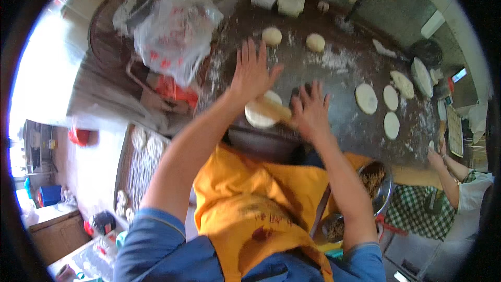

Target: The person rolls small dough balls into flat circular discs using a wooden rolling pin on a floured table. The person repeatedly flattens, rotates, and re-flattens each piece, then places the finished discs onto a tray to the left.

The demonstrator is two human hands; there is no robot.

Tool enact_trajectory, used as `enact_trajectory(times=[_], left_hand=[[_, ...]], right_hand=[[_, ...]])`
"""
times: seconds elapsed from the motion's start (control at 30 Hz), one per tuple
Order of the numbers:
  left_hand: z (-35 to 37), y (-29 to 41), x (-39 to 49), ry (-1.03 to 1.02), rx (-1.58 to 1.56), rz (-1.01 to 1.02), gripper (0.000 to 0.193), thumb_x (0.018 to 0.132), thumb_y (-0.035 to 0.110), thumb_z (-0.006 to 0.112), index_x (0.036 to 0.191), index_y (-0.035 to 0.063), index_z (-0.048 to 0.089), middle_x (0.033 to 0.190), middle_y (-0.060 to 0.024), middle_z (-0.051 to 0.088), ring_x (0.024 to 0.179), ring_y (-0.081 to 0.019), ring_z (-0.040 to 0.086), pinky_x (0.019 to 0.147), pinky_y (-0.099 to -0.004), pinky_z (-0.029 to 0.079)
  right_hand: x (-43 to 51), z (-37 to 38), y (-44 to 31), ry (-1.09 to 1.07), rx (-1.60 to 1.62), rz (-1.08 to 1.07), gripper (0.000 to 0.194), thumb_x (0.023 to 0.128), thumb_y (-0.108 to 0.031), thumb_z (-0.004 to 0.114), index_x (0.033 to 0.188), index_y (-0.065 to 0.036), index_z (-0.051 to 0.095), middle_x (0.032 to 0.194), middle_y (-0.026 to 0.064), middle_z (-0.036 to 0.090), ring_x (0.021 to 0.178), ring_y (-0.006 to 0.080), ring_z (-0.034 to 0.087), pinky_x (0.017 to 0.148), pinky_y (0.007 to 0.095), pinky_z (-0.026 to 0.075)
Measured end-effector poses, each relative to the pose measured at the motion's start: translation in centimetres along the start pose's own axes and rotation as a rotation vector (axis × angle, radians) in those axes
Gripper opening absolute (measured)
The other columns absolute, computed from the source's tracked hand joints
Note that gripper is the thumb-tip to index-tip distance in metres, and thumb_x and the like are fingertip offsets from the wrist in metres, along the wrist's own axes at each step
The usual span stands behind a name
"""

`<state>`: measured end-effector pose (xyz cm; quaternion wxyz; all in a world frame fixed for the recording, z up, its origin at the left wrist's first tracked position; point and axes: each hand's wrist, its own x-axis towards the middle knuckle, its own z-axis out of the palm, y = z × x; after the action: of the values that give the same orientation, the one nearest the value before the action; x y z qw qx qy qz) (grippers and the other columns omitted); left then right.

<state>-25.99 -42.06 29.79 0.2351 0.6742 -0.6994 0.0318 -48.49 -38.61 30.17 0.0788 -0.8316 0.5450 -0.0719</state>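
A wooden rolling pin [274, 111] lies slantwise across a flat round of pale dough [260, 120] near the table's front edge. My left hand [251, 73] is stretched out at the pin's far-left end, palm down, fingers extended and thumb spread. At the other end, the heel of my right hand [312, 114] rests by the pin, also with fingers apart. Neither hand has its fingers wrapped around the pin. Beyond my left fingertips sits a dough ball [272, 36], and a second dough ball [315, 42] lies to its right.
Several flattened dough rounds [366, 98] lie right on the floured dark table [344, 133]. A plastic bag [176, 35] stands at left. Metal bowls of brown filling [372, 180] sit by my right forearm. A co-worker's hands [436, 158] work at the far right.
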Motion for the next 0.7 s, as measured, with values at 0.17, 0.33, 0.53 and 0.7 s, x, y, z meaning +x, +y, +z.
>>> enact_trajectory(times=[0.17,0.33,0.53,0.7], left_hand=[[-0.9,0.8,2.0,-0.009,-0.15,-0.067,0.077,0.106,0.051,0.049,0.154,-0.0084,0.035,0.157,-0.0359,0.037,0.149,-0.0486,0.034,0.125,-0.0527,0.028],[-2.0,0.4,-6.0,-0.442,-0.231,-0.079,0.073,0.099,0.037,0.066,0.151,-0.007,0.04,0.139,-0.0331,0.057,0.127,-0.0463,0.058,0.109,-0.0492,0.047],[-3.1,-0.9,-5.1,-0.428,-0.249,0.077,0.031,0.08,0.028,0.08,0.099,0.0039,0.075,0.105,-0.0199,0.074,0.097,-0.0404,0.07,0.085,-0.048,0.056],[-3.2,-3.9,-6.2,-0.437,-0.485,-0.259,0.044,0.077,0.029,0.082,0.109,0.0014,0.071,0.099,-0.0214,0.074,0.094,-0.039,0.072,0.084,-0.0461,0.056]], right_hand=[[1.1,-0.8,0.5,0.094,0.121,-0.003,0.064,0.104,-0.049,0.052,0.142,0.002,0.059,0.158,0.0301,0.038,0.152,0.0458,0.026,0.122,0.0605,0.023],[-5.4,-0.1,-0.4,0.107,0.229,-0.393,0.055,0.089,-0.036,0.079,0.128,0.001,0.066,0.126,0.0223,0.061,0.121,0.0405,0.056,0.104,0.0514,0.045],[-7.7,-2.0,-2.4,0.072,0.286,-0.358,0.046,0.077,-0.017,0.086,0.115,0.001,0.07,0.107,0.0146,0.063,0.105,0.036,0.06,0.093,0.0452,0.05],[-8.0,-3.0,-2.6,0.048,0.31,-0.393,0.045,0.078,-0.018,0.086,0.116,0.001,0.07,0.107,0.0149,0.063,0.105,0.0356,0.06,0.093,0.0451,0.051]])
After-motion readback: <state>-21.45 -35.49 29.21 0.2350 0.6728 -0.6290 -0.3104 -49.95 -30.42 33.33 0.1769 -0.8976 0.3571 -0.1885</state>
